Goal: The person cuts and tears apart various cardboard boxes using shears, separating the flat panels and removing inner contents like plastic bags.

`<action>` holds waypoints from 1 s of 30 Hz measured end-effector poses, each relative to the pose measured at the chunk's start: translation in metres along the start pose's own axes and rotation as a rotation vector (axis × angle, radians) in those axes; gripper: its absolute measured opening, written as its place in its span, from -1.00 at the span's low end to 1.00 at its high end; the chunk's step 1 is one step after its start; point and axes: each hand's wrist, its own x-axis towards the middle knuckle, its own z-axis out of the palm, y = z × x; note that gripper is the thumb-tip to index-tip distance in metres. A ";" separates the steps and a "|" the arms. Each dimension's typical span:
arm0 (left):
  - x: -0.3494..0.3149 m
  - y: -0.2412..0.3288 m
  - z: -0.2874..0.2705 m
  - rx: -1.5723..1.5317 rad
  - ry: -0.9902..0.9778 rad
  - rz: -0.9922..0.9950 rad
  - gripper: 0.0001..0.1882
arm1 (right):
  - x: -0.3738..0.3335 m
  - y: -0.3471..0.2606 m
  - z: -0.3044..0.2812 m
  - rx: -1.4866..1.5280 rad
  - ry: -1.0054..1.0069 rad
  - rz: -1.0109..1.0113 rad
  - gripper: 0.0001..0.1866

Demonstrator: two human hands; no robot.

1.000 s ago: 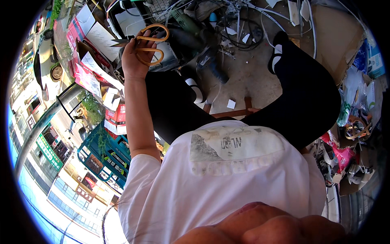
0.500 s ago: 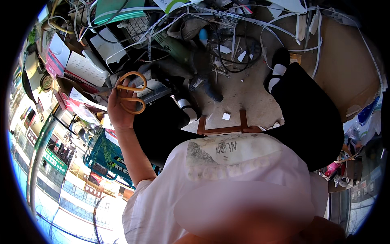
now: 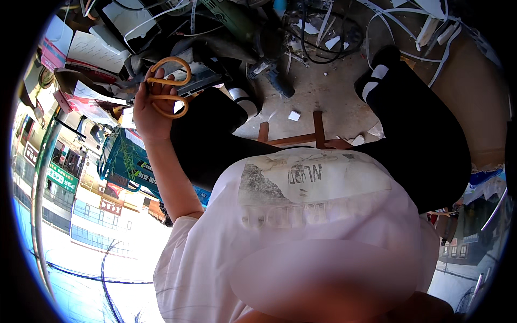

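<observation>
My left hand [image 3: 153, 116] is raised at the left, beside my left knee, with its palm turned up. In it is a pair of scissors with orange loop handles [image 3: 175, 81], the two loops standing apart over my fingers. The blades are hard to make out against the clutter behind. I cannot find my right hand; its arm is hidden behind my white shirt [image 3: 323, 188]. A small brownish shape [image 3: 338, 144] beside the wooden stool [image 3: 319, 129] is too unclear to tell.
Opened cartons and papers [image 3: 97, 54] pile up at the left. A green power tool [image 3: 231, 21], black cable [image 3: 323, 59] and white straps [image 3: 452, 43] lie ahead. A small white piece [image 3: 293, 116] is on the floor between my feet. Cardboard [image 3: 474, 102] stands at the right.
The whole view has shifted, so the floor clutter sits higher in the picture. My left hand keeps hold of the scissors, with its grip much the same.
</observation>
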 end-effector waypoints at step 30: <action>-0.053 -0.004 0.032 -0.079 -0.059 0.072 -0.50 | -0.107 -0.112 -0.100 0.013 0.262 -0.266 -0.59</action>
